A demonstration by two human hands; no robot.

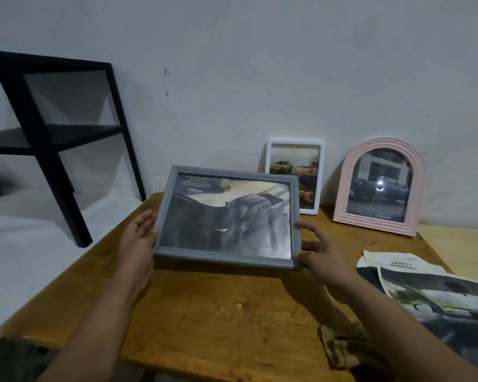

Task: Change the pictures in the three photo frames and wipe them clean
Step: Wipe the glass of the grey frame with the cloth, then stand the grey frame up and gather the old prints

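Observation:
A grey photo frame (226, 256) with a grey car picture is held above the wooden table (204, 312), tilted face up toward me. My left hand (138, 238) presses flat against its left edge with straight fingers. My right hand (319, 253) grips its right lower corner, fingers curled behind it. A white frame (295, 143) with a picture of yellow trucks leans on the wall behind. To its right stands a pink arched frame (345, 188) with a dark car picture. A brown cloth (340, 351) lies crumpled at the table's front, partly under my right forearm.
Loose car brochure pages (436, 296) lie on the right side of the table. A black side table (55, 128) stands on the white floor at the left. The grey wall (232, 64) runs right behind the table.

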